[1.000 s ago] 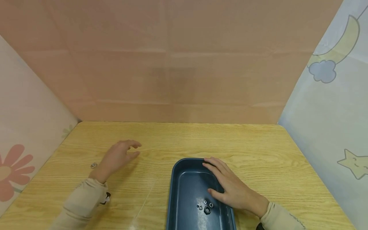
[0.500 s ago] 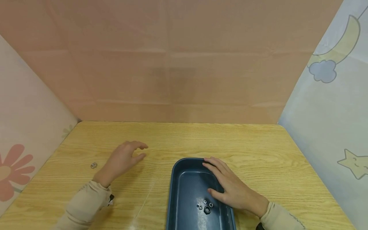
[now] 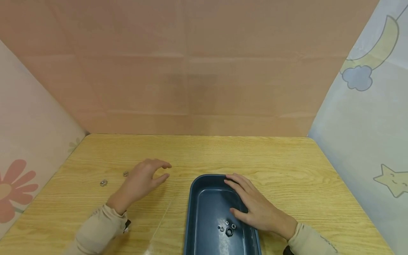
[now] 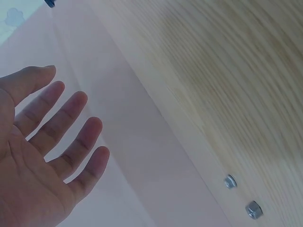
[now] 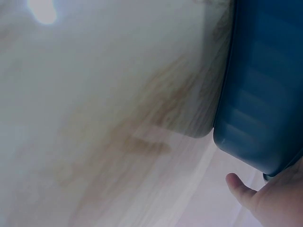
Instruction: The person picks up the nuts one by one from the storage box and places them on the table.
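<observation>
My left hand [image 3: 140, 182] hovers above the table left of the dark blue tray, thumb and fingers apart. The left wrist view shows the palm of that left hand [image 4: 42, 151] with spread fingers and nothing in it. Two metal nuts lie on the table beyond it: a larger nut [image 3: 103, 182] and a smaller nut [image 3: 125, 174] close to the hand's back. My right hand [image 3: 255, 205] rests over the right rim of the tray [image 3: 188, 219], its fingers loosely extended. Inside the tray, several small nuts sit near its thumb, the biggest a dark-rimmed nut [image 3: 229, 232].
The wood-grain table [image 3: 287, 166] is enclosed by a brown paper backing [image 3: 204, 71] behind and patterned panels on both sides. A flower panel [image 3: 19, 191] stands left, a moon-and-star panel [image 3: 363, 134] right. The tray's near end runs out of the head view.
My left hand has moved right and slightly nearer, toward the tray, uncovering the smaller nut behind it. My right hand, the tray and its nuts stay put.
</observation>
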Available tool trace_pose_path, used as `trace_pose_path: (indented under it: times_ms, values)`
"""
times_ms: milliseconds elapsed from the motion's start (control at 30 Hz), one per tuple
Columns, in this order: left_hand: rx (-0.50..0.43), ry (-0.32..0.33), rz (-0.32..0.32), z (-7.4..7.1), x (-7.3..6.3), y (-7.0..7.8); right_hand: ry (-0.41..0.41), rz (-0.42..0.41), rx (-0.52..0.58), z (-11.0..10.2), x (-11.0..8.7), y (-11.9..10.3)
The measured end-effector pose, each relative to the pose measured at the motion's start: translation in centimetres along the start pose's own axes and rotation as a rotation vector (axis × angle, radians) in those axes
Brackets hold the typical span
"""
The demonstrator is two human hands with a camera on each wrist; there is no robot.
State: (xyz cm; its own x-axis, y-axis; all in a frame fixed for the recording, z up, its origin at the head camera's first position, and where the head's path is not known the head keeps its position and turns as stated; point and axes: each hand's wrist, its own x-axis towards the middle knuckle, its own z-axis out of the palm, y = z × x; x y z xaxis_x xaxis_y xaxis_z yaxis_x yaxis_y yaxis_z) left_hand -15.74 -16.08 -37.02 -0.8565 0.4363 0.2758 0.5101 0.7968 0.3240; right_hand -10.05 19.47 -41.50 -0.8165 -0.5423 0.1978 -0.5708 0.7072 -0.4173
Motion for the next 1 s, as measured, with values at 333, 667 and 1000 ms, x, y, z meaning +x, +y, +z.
trace_pose_path:
  times_ms: [333,667,1000]
  values:
    - [0.016,0.011,0.077,0.5,-0.2,2.1,0.017,-0.018,-0.001,0.1,0.1,0.0]
    - [-0.004,0.085,0.174,0.9,-0.3,3.4,0.012,-0.018,-0.005,0.1,0.1,-0.1]
    - [-0.042,0.091,0.251,1.7,-0.5,4.8,0.029,-0.025,-0.015,0.2,0.1,-0.1]
